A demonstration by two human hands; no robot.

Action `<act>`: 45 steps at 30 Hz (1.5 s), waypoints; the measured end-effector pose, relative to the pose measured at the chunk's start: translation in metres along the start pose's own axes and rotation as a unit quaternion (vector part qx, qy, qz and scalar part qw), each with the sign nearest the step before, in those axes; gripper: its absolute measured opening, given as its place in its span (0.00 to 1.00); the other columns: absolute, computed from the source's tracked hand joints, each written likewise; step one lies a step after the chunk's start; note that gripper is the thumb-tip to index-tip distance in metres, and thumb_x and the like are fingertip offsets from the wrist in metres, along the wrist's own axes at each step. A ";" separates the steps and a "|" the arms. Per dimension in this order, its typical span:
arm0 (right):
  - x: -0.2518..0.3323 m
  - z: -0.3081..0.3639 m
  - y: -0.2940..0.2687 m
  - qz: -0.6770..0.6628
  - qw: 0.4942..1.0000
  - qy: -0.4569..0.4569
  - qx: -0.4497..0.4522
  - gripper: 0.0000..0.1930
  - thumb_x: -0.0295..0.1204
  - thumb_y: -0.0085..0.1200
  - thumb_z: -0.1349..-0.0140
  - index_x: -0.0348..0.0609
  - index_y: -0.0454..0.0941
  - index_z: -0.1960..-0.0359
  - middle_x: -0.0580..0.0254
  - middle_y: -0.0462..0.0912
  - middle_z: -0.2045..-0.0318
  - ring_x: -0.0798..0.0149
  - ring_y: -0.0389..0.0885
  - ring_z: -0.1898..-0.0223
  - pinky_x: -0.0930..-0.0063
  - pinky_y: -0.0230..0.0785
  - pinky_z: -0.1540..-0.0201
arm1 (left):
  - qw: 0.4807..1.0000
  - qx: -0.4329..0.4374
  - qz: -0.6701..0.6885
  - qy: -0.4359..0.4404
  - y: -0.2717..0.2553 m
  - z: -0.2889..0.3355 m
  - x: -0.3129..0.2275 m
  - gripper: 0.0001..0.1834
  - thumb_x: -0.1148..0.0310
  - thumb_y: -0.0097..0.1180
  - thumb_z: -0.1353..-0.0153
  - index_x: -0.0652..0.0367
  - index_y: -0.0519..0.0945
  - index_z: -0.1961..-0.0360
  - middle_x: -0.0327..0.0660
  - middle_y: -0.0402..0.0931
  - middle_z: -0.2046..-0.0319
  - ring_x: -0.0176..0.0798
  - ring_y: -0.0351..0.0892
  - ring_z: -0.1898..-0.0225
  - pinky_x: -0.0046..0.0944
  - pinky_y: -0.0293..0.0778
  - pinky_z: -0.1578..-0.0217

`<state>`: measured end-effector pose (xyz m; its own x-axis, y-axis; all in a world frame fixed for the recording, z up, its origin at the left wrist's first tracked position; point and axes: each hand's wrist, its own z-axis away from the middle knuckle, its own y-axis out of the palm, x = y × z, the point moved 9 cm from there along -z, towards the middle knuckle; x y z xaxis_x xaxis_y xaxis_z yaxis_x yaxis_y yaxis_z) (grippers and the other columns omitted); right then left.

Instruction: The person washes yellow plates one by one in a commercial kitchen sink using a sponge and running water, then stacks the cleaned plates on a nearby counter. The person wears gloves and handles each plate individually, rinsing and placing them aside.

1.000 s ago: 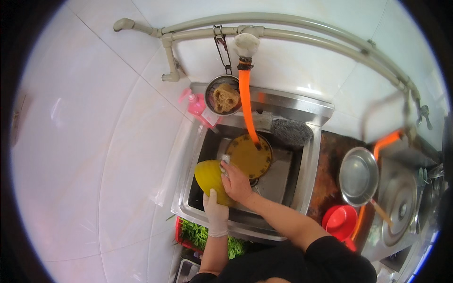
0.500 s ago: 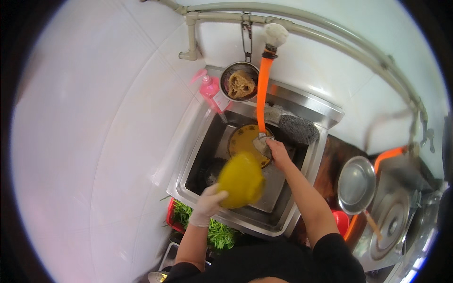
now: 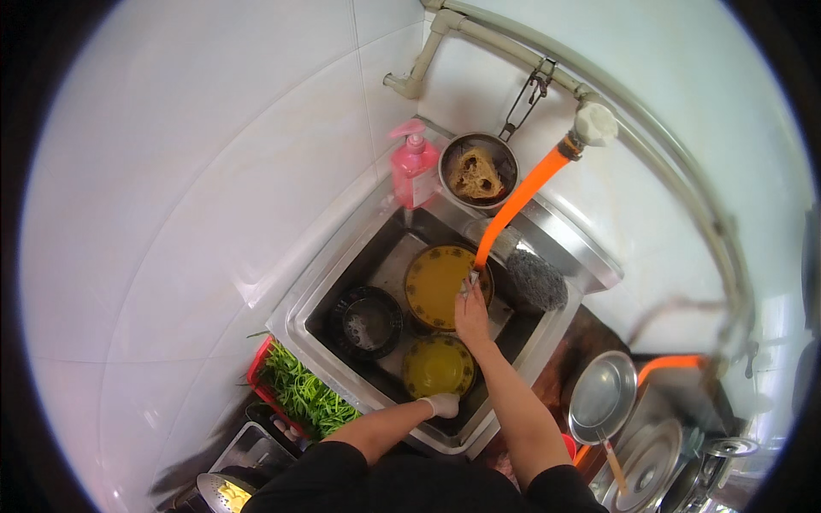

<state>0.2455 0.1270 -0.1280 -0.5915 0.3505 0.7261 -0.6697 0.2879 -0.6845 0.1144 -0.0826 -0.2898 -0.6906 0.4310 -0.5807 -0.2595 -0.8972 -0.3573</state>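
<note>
Dishes rinsed at a steel sink [image 3: 547,346]

The yellow bowl [image 3: 438,366], lifted a moment ago, now sits in the near basin, the gloved left hand [image 3: 442,404] closed on its rim. The right hand [image 3: 471,315] has reached far, pinching something pale at the orange hose [image 3: 517,203] end over the yellow plate [image 3: 438,285].

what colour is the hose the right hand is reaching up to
Orange hose, hanging from the white tap; clearest in the head view.
</note>
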 end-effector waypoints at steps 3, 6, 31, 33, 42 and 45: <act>0.009 -0.010 0.027 0.155 0.986 -0.065 -0.011 0.31 0.35 0.41 0.22 0.26 0.62 0.24 0.29 0.55 0.21 0.32 0.56 0.22 0.44 0.51 0.20 | 0.982 -0.050 0.179 -0.018 -0.043 0.023 0.020 0.40 0.62 0.59 0.33 0.70 0.62 0.24 0.68 0.69 0.31 0.69 0.70 0.30 0.57 0.69 0.32; 0.005 -0.033 0.056 0.266 0.958 -0.107 -0.023 0.31 0.35 0.41 0.23 0.28 0.61 0.23 0.32 0.53 0.19 0.34 0.54 0.20 0.40 0.47 0.19 | 0.865 -0.480 0.141 -0.046 -0.167 0.102 0.054 0.52 0.64 0.70 0.42 0.66 0.56 0.21 0.70 0.59 0.26 0.74 0.58 0.25 0.60 0.61 0.27; 0.007 -0.024 0.100 0.049 0.919 -0.178 0.349 0.32 0.39 0.48 0.25 0.47 0.61 0.21 0.49 0.55 0.18 0.40 0.52 0.18 0.47 0.45 0.18 | 0.919 -0.310 -0.099 0.222 -0.339 0.146 0.026 0.19 0.53 0.81 0.53 0.56 0.90 0.72 0.44 0.82 0.40 0.61 0.56 0.20 0.68 0.36 0.18; -0.003 -0.036 0.071 0.185 0.920 -0.139 0.316 0.33 0.40 0.47 0.24 0.47 0.60 0.20 0.50 0.53 0.17 0.41 0.53 0.19 0.47 0.48 0.20 | 0.884 -0.370 -0.173 0.229 -0.350 0.166 0.002 0.19 0.50 0.79 0.51 0.55 0.90 0.72 0.42 0.84 0.42 0.59 0.60 0.21 0.70 0.35 0.19; -0.092 -0.069 0.103 0.228 0.956 -0.055 0.178 0.33 0.39 0.46 0.22 0.49 0.56 0.18 0.47 0.59 0.19 0.40 0.65 0.23 0.44 0.57 0.23 | 0.909 -0.368 -0.123 0.153 -0.349 0.233 -0.026 0.20 0.51 0.75 0.44 0.58 0.90 0.62 0.41 0.88 0.52 0.54 0.82 0.38 0.56 0.69 0.32; -0.079 -0.065 0.126 0.087 0.972 -0.192 0.107 0.26 0.36 0.47 0.24 0.36 0.72 0.29 0.41 0.71 0.27 0.43 0.72 0.28 0.47 0.70 0.31 | 0.910 -0.392 0.124 0.052 -0.335 0.252 0.036 0.17 0.59 0.73 0.38 0.61 0.87 0.57 0.41 0.88 0.54 0.49 0.88 0.48 0.48 0.81 0.46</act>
<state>0.2371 0.1932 -0.2762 -0.8002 0.0063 0.5997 -0.5988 0.0480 -0.7995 0.0063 0.2093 -0.0073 -0.5848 0.2673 -0.7658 0.4852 -0.6414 -0.5944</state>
